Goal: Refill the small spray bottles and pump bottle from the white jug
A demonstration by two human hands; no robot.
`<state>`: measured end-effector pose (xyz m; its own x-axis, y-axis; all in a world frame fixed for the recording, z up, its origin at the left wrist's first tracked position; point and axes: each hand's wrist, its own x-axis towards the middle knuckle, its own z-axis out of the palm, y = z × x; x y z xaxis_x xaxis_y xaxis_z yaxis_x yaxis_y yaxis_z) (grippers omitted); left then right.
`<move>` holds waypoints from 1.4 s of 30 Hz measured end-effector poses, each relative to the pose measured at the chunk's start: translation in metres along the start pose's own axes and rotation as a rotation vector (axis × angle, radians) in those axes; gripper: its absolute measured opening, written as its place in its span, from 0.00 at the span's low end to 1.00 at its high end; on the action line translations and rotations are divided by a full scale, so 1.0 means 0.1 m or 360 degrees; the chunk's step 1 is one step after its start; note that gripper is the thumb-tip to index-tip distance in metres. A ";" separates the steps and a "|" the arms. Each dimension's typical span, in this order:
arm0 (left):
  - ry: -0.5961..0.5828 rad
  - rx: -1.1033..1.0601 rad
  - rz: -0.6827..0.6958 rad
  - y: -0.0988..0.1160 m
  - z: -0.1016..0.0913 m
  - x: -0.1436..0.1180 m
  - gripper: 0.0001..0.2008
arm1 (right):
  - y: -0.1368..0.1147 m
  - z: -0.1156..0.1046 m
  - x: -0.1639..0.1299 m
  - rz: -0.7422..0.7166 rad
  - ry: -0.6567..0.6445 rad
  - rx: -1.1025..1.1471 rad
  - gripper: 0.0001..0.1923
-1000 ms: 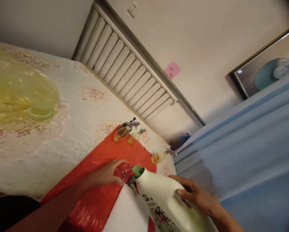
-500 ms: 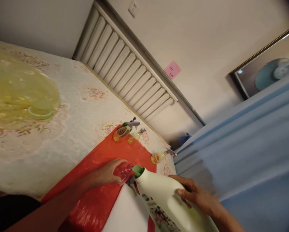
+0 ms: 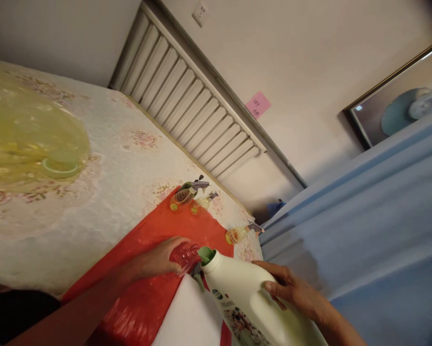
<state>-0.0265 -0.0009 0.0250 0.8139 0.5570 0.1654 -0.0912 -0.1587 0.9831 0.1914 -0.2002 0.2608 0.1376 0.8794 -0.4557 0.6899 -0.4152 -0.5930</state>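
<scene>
Nothing has visibly shifted since the earlier frames: both hands and the bottles sit where they were. Nearest, the right hand (image 3: 291,290) is closed around the body of a large white detergent bottle (image 3: 250,305), smooth plastic with a printed label and a green open neck, tilted so its mouth points toward a small clear bottle (image 3: 185,255). The left hand (image 3: 158,259) grips that small bottle, which stands on a glossy, crinkled red plastic sheet (image 3: 154,230) beside a white sheet (image 3: 189,317). Whether the two mouths touch cannot be told. Farther along the red sheet stand two small spray bottles (image 3: 190,194) with grey trigger heads, close together; a third spray bottle (image 3: 241,233) sits near the worktop (image 3: 111,178) edge, just off the sheet. The worktop carries a pale floral embossed cloth with broad open room to the left. A translucent yellow bag (image 3: 28,139) lies far left. Beyond the edge are a ribbed white radiator (image 3: 190,101) and a pink note (image 3: 258,105) on the wall.
</scene>
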 end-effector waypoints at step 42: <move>0.0055 0.0134 -0.0031 0.00 0.01 0.02 0.35 | -0.14 -0.03 0.01 0.0034 -0.0026 -0.0045 0.32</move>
<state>-0.0248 -0.0004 0.0250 0.7947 0.5880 0.1504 -0.0259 -0.2147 0.9763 0.1837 -0.1927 0.2708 0.1409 0.8666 -0.4788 0.7067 -0.4267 -0.5644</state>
